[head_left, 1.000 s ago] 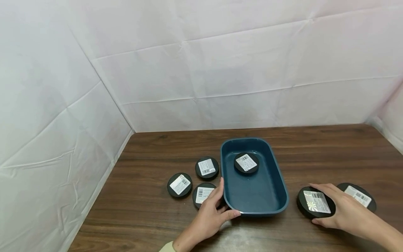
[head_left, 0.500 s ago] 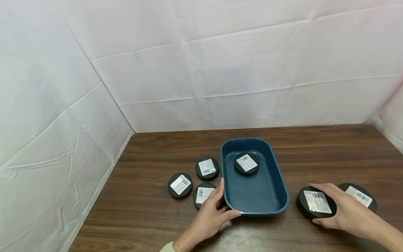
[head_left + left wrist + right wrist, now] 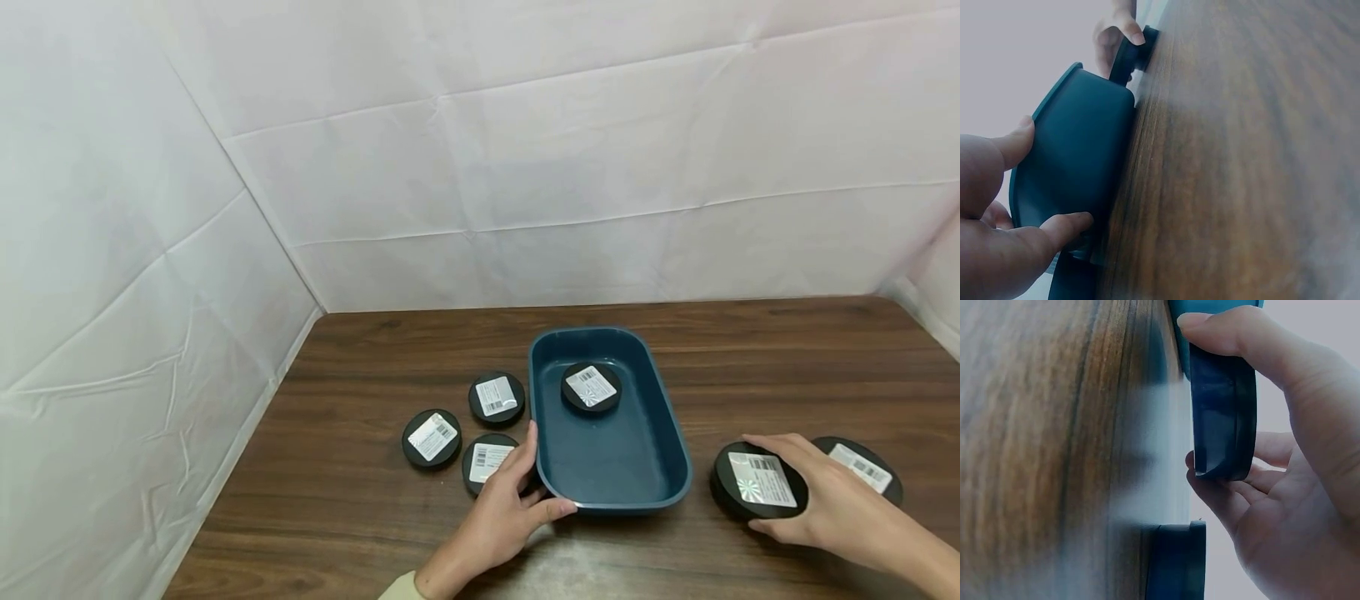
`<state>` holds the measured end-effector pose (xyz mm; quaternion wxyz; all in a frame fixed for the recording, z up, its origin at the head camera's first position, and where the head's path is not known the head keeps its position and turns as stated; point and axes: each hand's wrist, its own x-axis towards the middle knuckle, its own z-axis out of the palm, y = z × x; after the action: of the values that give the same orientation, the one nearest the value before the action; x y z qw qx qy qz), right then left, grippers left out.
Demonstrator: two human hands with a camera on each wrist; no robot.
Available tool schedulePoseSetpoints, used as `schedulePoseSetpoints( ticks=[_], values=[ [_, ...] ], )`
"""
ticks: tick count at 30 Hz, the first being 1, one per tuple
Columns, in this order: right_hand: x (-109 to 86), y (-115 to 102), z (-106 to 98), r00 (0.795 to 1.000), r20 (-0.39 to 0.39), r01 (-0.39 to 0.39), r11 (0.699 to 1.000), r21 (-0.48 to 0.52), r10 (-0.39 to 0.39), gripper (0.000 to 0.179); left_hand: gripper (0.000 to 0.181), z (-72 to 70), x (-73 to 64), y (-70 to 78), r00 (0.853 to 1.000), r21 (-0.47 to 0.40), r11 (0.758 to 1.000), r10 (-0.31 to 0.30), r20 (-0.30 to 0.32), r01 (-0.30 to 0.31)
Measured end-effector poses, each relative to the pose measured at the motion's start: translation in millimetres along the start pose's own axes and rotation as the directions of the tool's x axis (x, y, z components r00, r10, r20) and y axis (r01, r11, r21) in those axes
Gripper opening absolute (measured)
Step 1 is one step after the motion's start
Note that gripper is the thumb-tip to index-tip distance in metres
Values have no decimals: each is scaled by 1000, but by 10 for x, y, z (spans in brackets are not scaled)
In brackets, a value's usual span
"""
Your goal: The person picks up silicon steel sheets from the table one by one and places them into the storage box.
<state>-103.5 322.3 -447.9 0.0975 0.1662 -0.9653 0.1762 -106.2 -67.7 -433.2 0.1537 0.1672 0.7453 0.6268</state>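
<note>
At the near left corner of a dark blue rectangular tray (image 3: 611, 467), my left hand (image 3: 498, 508) holds on, thumb at the rim and fingers along the outer wall. One flat black round container (image 3: 591, 388) with a white barcode label lies inside the tray. On the right side, my right hand (image 3: 817, 492) grips a labelled black round container (image 3: 759, 482) by its edges. The right wrist view shows this held container (image 3: 1222, 412) with a gap between it and the tabletop. Another black round container (image 3: 862, 468) lies just behind the right hand, partly covered by it.
Left of the tray, several black round containers lie on the brown wooden table (image 3: 337, 517): one at the back (image 3: 497, 397), one farther left (image 3: 432, 438), and one (image 3: 483, 458) partly behind my left hand. White cloth walls (image 3: 480, 167) enclose the back and sides.
The head view has shifted very slightly. Both hands keep their grips on the tray and the round container, with hardly any movement.
</note>
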Motion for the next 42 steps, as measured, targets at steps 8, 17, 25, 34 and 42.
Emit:
schedulePoseSetpoints(
  ticks=[8, 17, 25, 34, 42],
  values=[
    [19, -5, -18, 998, -51, 42, 999, 11, -42, 99, 97, 3, 4, 7, 1000, 2, 1000, -9, 3, 9],
    [11, -22, -14, 998, -32, 55, 997, 45, -54, 96, 97, 2, 5, 10, 1000, -2, 1000, -12, 4, 12],
    [3, -50, -24, 999, -15, 38, 999, 36, -37, 98, 97, 7, 6, 4, 1000, -3, 1000, -7, 5, 7],
    [25, -78, -50, 997, -38, 74, 997, 19, -73, 104, 96, 5, 5, 10, 1000, -4, 1000, -3, 5, 3],
    [42, -118, -84, 996, -49, 77, 997, 16, -76, 101, 96, 1, 7, 8, 1000, 0, 1000, 0, 5, 0]
  ],
)
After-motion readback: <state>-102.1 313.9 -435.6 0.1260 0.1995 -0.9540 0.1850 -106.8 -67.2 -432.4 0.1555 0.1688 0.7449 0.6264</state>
